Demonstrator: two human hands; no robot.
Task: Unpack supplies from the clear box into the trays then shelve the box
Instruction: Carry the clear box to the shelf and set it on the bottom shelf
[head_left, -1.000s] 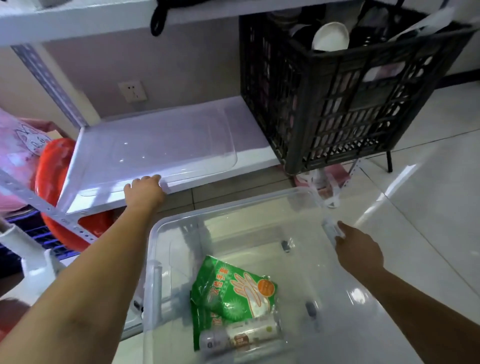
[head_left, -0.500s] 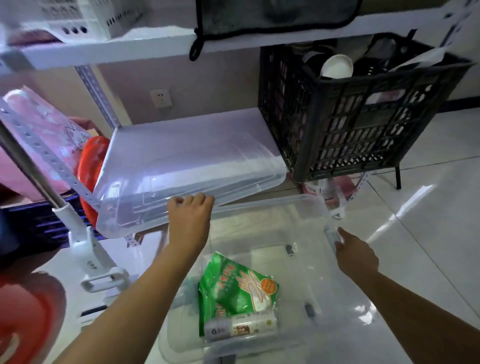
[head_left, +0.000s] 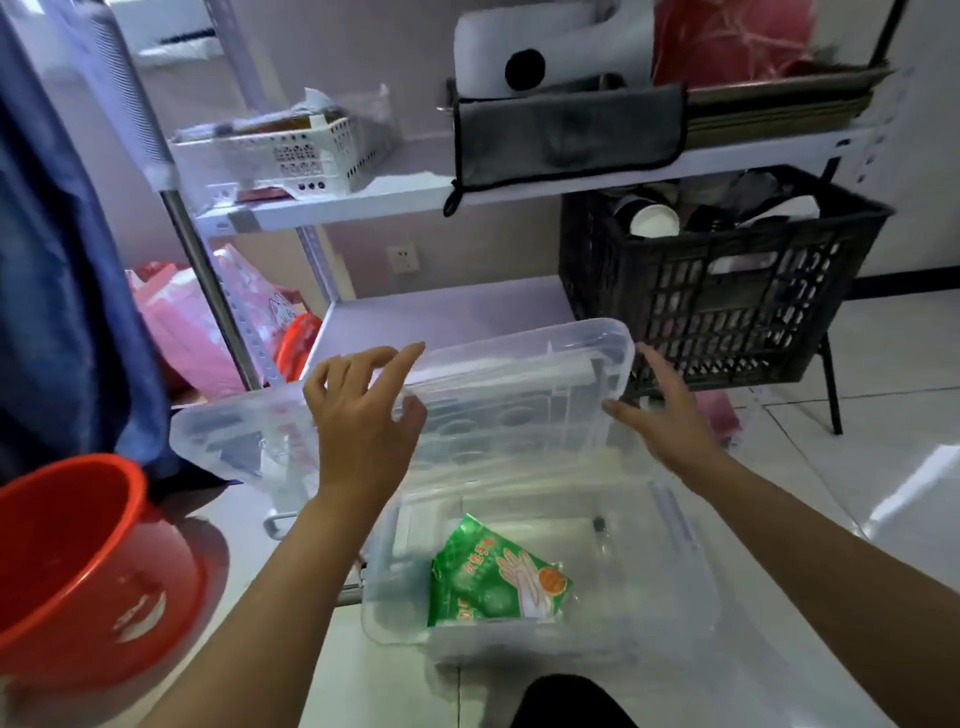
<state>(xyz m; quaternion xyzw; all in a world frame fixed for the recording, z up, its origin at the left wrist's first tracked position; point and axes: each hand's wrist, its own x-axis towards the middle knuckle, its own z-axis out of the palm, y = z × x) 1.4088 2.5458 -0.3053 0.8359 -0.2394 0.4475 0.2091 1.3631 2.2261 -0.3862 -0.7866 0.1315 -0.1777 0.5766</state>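
The clear box (head_left: 691, 545) stands on the floor below me, uncovered, with a green pack of gloves (head_left: 493, 577) lying inside. Its clear lid (head_left: 519, 395) hangs tilted over the box's far edge. My left hand (head_left: 363, 421) holds the lid near its left-middle, thumb at the edge and fingers spread above. My right hand (head_left: 665, 415) lies against the lid's right end with fingers apart. A white perforated tray (head_left: 296, 150) holding papers sits on the upper shelf.
The bare lower shelf (head_left: 441, 312) lies behind the lid. A black crate (head_left: 727, 291) with cups stands to its right. A grey cloth (head_left: 566, 135) hangs off the upper shelf. An orange bucket (head_left: 78, 561) and blue fabric (head_left: 52, 312) crowd the left.
The lid has come off the lower shelf toward me and now hangs over the box. My right hand left the box's rim and rose to the lid's right end. The view tilted up.
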